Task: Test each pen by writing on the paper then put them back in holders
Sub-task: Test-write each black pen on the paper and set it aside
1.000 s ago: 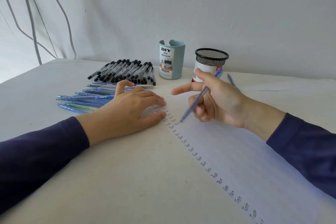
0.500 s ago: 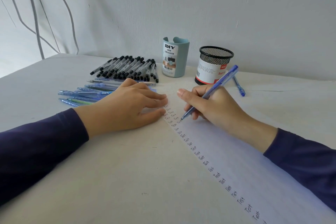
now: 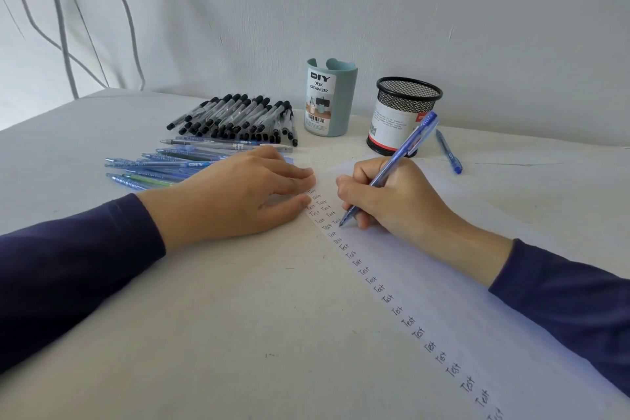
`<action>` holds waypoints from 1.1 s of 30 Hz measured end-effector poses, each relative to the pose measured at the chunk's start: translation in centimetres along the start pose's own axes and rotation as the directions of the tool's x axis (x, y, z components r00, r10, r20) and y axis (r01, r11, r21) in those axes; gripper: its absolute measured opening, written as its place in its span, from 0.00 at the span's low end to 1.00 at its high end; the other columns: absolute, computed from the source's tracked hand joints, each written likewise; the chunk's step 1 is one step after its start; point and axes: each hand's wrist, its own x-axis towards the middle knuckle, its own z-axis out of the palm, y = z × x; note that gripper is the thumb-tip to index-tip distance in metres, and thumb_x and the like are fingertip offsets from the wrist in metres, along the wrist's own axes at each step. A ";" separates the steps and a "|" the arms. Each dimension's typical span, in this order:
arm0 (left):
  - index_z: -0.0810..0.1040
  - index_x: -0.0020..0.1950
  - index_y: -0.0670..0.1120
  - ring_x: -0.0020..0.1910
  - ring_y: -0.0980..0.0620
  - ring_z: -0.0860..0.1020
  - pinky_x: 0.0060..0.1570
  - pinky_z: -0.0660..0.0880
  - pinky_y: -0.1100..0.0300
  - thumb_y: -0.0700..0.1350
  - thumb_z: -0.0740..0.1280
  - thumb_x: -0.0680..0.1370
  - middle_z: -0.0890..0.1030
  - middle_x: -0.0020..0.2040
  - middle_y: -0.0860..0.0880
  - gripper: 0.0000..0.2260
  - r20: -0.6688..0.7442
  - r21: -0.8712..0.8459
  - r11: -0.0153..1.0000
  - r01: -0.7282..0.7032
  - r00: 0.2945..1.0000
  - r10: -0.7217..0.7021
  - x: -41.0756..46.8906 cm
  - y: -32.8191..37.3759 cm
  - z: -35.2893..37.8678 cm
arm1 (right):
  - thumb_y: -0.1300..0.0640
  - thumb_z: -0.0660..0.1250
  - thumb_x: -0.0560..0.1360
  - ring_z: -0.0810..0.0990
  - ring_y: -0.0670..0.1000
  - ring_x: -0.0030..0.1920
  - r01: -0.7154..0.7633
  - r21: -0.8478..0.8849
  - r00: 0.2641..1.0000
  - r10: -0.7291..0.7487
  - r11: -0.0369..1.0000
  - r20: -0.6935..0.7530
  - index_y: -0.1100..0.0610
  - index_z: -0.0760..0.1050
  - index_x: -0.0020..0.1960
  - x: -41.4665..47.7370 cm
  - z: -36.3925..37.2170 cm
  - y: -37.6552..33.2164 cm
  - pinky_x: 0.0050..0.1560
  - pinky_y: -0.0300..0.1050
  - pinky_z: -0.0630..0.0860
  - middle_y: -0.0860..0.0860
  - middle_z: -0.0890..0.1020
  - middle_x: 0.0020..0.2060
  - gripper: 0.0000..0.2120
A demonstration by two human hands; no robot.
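My right hand [image 3: 392, 201] grips a translucent blue pen [image 3: 405, 150] in a writing hold, its tip on the white paper [image 3: 477, 283] beside a column of written "Test" words. My left hand [image 3: 235, 198] lies flat with straight fingers pressing the paper's left edge. At the back stand a teal holder [image 3: 330, 99] labelled DIY Desk Organizer and a black mesh holder [image 3: 402, 112]; no pens stick out of either. A pile of black-capped pens [image 3: 238, 119] and several blue pens [image 3: 163, 164] lie on the table to the left.
One loose blue pen [image 3: 449, 152] lies right of the mesh holder. The table [image 3: 204, 334] is covered in white cloth and meets a white wall behind the holders. A curtain with grey lines hangs at the far left.
My right hand turned from a raised, loose hold into a writing grip and lowered the pen tip onto the paper. My left hand stayed flat on the paper's edge.
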 end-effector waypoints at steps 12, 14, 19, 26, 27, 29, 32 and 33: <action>0.64 0.75 0.59 0.76 0.63 0.50 0.78 0.45 0.48 0.67 0.42 0.76 0.57 0.73 0.66 0.31 0.200 -0.058 0.995 0.086 0.977 -0.073 0.1 -0.4 -0.2 | 0.57 0.68 0.76 0.80 0.66 0.41 -0.002 -0.004 1.000 0.002 1.000 0.006 0.52 0.71 0.23 -0.2 -0.1 -0.4 0.27 0.37 0.72 0.52 0.77 0.21 0.23; 0.65 0.74 0.59 0.76 0.63 0.51 0.78 0.44 0.49 0.67 0.43 0.75 0.58 0.73 0.67 0.31 0.195 -0.074 0.993 0.089 0.978 -0.073 0.0 -0.4 -0.2 | 0.57 0.68 0.76 0.80 0.66 0.41 -0.007 0.000 1.000 0.007 1.000 0.004 0.53 0.70 0.24 -0.1 -0.1 -0.4 0.28 0.37 0.72 0.52 0.77 0.21 0.22; 0.65 0.74 0.58 0.76 0.63 0.52 0.78 0.44 0.49 0.67 0.43 0.75 0.59 0.73 0.66 0.31 0.191 -0.088 0.992 0.086 0.979 -0.068 0.0 -0.3 -0.3 | 0.57 0.68 0.76 0.81 0.65 0.40 -0.002 -0.005 1.000 0.002 1.000 0.003 0.55 0.71 0.26 -0.1 0.1 -0.4 0.30 0.41 0.75 0.53 0.77 0.21 0.20; 0.65 0.74 0.57 0.76 0.62 0.53 0.78 0.46 0.47 0.67 0.43 0.76 0.60 0.73 0.64 0.31 0.174 -0.090 0.993 0.078 0.983 -0.061 0.0 -0.3 -0.2 | 0.58 0.69 0.75 0.80 0.66 0.38 0.009 0.011 1.000 -0.009 1.000 0.015 0.55 0.71 0.25 -0.1 0.2 -0.4 0.28 0.40 0.74 0.53 0.76 0.21 0.20; 0.65 0.74 0.57 0.76 0.62 0.53 0.78 0.46 0.47 0.67 0.43 0.76 0.60 0.73 0.64 0.31 0.176 -0.089 0.993 0.078 0.983 -0.062 0.0 -0.3 -0.2 | 0.58 0.69 0.75 0.79 0.64 0.36 0.014 0.007 1.000 -0.014 1.000 0.009 0.56 0.70 0.26 -0.1 0.1 -0.4 0.28 0.40 0.74 0.53 0.76 0.21 0.20; 0.65 0.74 0.58 0.76 0.62 0.53 0.78 0.45 0.47 0.67 0.43 0.76 0.60 0.73 0.64 0.31 0.179 -0.086 0.993 0.079 0.982 -0.063 0.1 -0.2 -0.3 | 0.58 0.69 0.75 0.79 0.63 0.34 0.018 0.002 1.000 -0.018 1.000 -0.003 0.57 0.71 0.26 0.1 0.1 -0.2 0.28 0.40 0.75 0.54 0.76 0.21 0.19; 0.65 0.74 0.57 0.76 0.62 0.53 0.77 0.45 0.47 0.67 0.43 0.76 0.60 0.73 0.64 0.31 0.174 -0.083 0.994 0.075 0.983 -0.059 0.1 -0.2 -0.3 | 0.58 0.69 0.75 0.79 0.60 0.33 0.011 0.009 1.000 -0.011 1.000 -0.003 0.56 0.71 0.26 0.1 0.0 0.0 0.28 0.40 0.75 0.55 0.77 0.22 0.19; 0.65 0.74 0.57 0.76 0.62 0.53 0.77 0.45 0.48 0.67 0.43 0.76 0.60 0.73 0.64 0.31 0.173 -0.084 0.994 0.075 0.983 -0.059 0.1 -0.2 -0.3 | 0.58 0.69 0.75 0.78 0.57 0.31 0.011 0.010 1.000 -0.011 1.000 0.005 0.55 0.71 0.25 0.1 0.1 0.0 0.27 0.40 0.75 0.54 0.77 0.22 0.20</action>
